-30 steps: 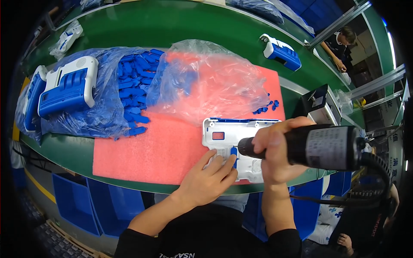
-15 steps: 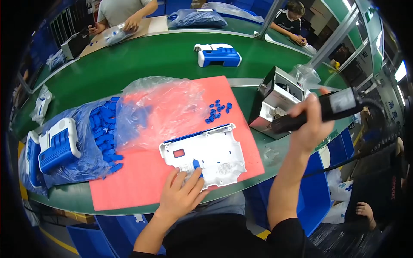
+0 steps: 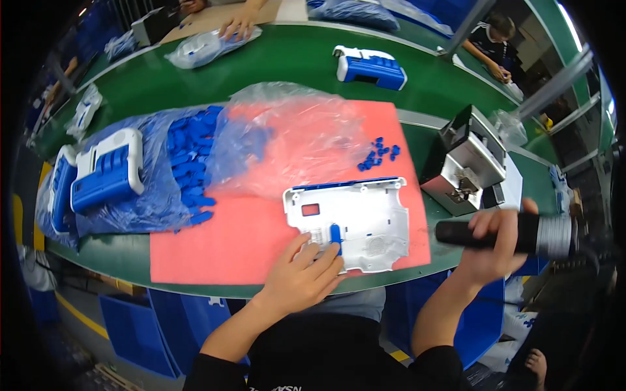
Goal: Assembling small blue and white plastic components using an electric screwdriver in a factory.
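A white plastic panel with a blue top edge lies on the pink foam mat. My left hand rests on the panel's lower left part, fingers pressing a small blue clip onto it. My right hand is off to the right of the mat, closed around a black electric screwdriver held level, its tip pointing left and apart from the panel.
A clear bag and a pile of blue clips lie on the mat's far side, with small blue pieces. A metal feeder box stands right. Blue-and-white housings sit on the green belt. Other people's hands work opposite.
My right hand has brought the screwdriver down from beside the metal box to a level position right of the panel. My left hand stays on the panel at the blue clip.
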Motion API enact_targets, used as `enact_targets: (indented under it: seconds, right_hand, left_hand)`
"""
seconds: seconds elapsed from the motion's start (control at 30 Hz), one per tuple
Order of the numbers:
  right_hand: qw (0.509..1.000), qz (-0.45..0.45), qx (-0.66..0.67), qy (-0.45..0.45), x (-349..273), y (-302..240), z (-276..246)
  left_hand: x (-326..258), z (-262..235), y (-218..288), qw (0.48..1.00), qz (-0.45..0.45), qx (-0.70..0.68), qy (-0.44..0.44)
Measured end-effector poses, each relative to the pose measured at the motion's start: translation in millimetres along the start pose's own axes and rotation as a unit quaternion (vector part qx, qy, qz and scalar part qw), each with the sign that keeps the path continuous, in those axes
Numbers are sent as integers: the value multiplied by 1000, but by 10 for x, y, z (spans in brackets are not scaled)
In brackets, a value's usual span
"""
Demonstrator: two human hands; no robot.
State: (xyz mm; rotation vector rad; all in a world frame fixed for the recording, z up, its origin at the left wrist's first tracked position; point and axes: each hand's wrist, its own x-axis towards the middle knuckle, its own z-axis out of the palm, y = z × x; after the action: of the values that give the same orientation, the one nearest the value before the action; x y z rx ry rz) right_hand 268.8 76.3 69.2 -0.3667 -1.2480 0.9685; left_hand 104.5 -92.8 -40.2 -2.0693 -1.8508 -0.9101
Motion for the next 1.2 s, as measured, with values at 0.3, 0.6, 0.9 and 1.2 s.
enact_targets:
  seconds: [0.3, 0.6, 0.9, 1.2]
  right_hand:
    - [997, 34, -52, -53, -733, 21, 741]
    - [995, 37, -40, -85, -745, 162, 716]
    - [982, 28, -36, -184, -845, 188, 691]
    - [965, 73, -75, -238, -775, 194, 579]
  left_hand:
    - [-64, 42, -47, 1000, -3, 9, -5]
    - [-87, 37, -46, 1000, -6, -1, 0]
    - [-108, 8, -58, 1000, -5, -7, 1]
    - [59, -109, -11, 998, -29, -40, -40]
